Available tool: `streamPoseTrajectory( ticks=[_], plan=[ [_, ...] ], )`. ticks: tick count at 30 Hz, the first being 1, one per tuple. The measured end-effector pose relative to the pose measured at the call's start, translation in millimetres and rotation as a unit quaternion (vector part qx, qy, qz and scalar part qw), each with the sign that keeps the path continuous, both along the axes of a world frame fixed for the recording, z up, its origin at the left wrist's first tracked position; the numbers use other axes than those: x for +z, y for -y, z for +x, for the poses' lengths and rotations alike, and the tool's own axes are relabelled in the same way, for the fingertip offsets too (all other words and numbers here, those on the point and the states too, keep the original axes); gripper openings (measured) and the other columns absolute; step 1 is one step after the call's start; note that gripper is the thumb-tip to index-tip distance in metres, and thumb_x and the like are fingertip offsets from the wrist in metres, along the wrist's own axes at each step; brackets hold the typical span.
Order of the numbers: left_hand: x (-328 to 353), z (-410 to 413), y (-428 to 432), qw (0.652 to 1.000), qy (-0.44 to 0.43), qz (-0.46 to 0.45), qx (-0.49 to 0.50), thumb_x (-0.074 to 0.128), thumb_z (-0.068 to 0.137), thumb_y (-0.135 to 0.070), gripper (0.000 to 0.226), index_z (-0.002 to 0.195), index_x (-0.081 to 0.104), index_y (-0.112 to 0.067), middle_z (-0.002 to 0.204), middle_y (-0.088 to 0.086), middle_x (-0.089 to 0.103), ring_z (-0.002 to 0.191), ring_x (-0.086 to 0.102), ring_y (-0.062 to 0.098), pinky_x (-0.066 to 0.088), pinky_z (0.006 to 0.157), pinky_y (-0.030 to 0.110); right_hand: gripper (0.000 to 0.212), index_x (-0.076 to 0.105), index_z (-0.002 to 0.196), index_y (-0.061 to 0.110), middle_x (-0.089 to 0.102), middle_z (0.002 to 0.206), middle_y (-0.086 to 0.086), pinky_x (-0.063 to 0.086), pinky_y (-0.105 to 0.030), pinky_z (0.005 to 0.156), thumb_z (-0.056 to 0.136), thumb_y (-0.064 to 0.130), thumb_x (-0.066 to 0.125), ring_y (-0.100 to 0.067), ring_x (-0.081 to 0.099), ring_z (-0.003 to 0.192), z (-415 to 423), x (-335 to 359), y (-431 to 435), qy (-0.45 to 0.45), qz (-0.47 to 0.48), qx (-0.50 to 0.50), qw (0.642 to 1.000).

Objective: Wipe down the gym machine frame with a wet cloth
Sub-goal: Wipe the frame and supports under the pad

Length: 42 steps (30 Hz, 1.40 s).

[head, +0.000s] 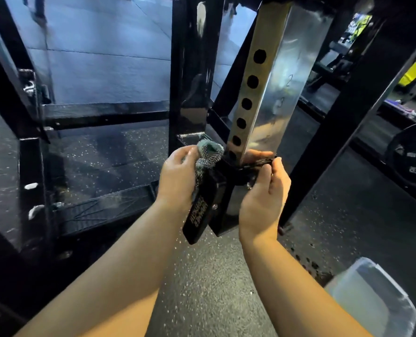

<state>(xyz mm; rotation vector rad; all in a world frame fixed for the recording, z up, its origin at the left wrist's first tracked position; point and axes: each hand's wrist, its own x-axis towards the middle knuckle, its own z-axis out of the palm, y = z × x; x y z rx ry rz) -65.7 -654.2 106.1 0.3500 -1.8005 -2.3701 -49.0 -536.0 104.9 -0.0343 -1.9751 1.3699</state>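
Note:
A black gym machine frame (180,76) fills the view, with a chrome adjustment post (272,76) that has a row of holes and slides into a black collar (222,215). My left hand (177,178) grips a bunched teal and white checked cloth (208,154) against the left side of the collar, at the foot of the chrome post. My right hand (263,200) pinches a thin black pin or lever (260,162) on the right side of the collar. Both forearms reach in from the bottom of the view.
A black diamond-tread step (100,210) lies low on the left inside the frame. A black weight plate (414,161) stands at the right edge. A translucent plastic container (372,295) sits on the speckled rubber floor (214,288) at the bottom right.

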Motion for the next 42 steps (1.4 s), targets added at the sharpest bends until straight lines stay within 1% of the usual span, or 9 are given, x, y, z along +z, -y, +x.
streamPoseTrajectory(
  ticks=[4,8,12,16,21,29,33,36,42],
  plan=[
    [-13,20,-23,0.984,-0.166,-0.070,-0.007,0.048,0.096,-0.031,0.015,0.096,0.061,-0.026,0.096,0.003,0.065,0.090,0.061,0.008,0.048,0.085,0.023,0.057,0.040,0.140,0.002,0.039,0.147,-0.015,0.018,-0.035,0.117,0.095,0.034,0.028,-0.026,0.032,0.138,3,-16,5,0.069,0.026,-0.033,0.997],
    [-36,26,-19,0.953,-0.173,-0.227,0.107,0.041,0.093,-0.032,0.020,0.079,0.048,-0.019,0.072,-0.007,0.047,0.068,0.044,-0.002,0.035,0.066,0.011,0.058,0.017,0.148,0.004,0.015,0.157,-0.011,0.000,-0.009,0.110,0.096,0.027,0.026,-0.004,0.010,0.138,6,-23,14,0.065,0.062,-0.059,0.994],
    [-51,27,-11,0.966,-0.098,-0.226,0.077,0.040,0.098,-0.023,0.029,0.070,0.041,-0.019,0.066,-0.006,0.040,0.063,0.040,0.002,0.033,0.061,0.018,0.063,0.004,0.149,0.007,-0.002,0.155,0.001,-0.004,-0.024,0.117,0.097,0.038,0.021,-0.008,-0.006,0.144,12,-33,24,0.051,0.072,-0.023,0.996],
    [-64,39,-12,0.989,0.039,-0.136,0.036,0.039,0.100,-0.030,0.040,0.076,0.045,0.001,0.070,0.007,0.044,0.064,0.039,0.012,0.034,0.064,0.030,0.067,0.003,0.151,0.007,-0.002,0.158,-0.001,-0.004,-0.020,0.117,0.096,0.039,0.025,-0.004,-0.007,0.143,19,-34,22,0.067,0.064,-0.001,0.996],
    [-47,41,-21,0.980,-0.075,-0.137,0.122,0.041,0.100,-0.028,0.030,0.071,0.042,-0.022,0.068,-0.007,0.042,0.061,0.037,0.005,0.032,0.058,0.017,0.073,0.004,0.149,0.000,-0.001,0.156,-0.007,-0.004,-0.024,0.118,0.094,0.042,0.029,-0.015,-0.004,0.145,26,-37,37,0.063,0.106,-0.012,0.992],
    [-13,8,3,0.970,-0.058,-0.033,0.235,0.041,0.100,-0.029,0.024,0.077,0.044,-0.030,0.073,-0.013,0.050,0.064,0.048,-0.008,0.038,0.062,0.007,0.087,0.000,0.148,-0.004,-0.002,0.155,-0.008,0.001,-0.035,0.120,0.091,0.046,0.044,-0.022,-0.005,0.146,25,-46,37,0.043,0.156,-0.024,0.987],
    [-16,-13,5,0.993,-0.073,-0.092,0.006,0.047,0.098,-0.032,0.015,0.097,0.059,-0.023,0.100,-0.009,0.059,0.092,0.053,0.001,0.039,0.080,0.013,0.087,-0.002,0.148,-0.003,-0.004,0.156,-0.012,0.008,-0.052,0.118,0.095,0.055,0.036,-0.026,-0.005,0.147,20,-51,45,0.018,0.147,-0.037,0.988],
    [-28,-17,0,0.982,-0.092,-0.111,-0.126,0.039,0.101,-0.027,0.036,0.137,0.045,-0.025,0.150,-0.007,0.029,0.142,0.013,0.005,0.010,0.117,0.030,0.085,0.001,0.147,-0.006,-0.002,0.156,-0.021,0.008,-0.053,0.117,0.096,0.053,0.033,-0.030,-0.003,0.147,14,-52,49,0.005,0.138,-0.049,0.989],
    [-55,-26,14,0.993,0.015,-0.041,-0.112,0.029,0.101,-0.038,0.056,0.151,0.005,-0.032,0.159,-0.009,0.006,0.146,0.005,0.011,0.006,0.120,0.041,0.083,0.001,0.146,-0.009,-0.002,0.156,-0.025,0.007,-0.051,0.118,0.097,0.048,0.034,-0.032,-0.004,0.146,14,-53,52,0.004,0.120,-0.046,0.992]
  ],
)
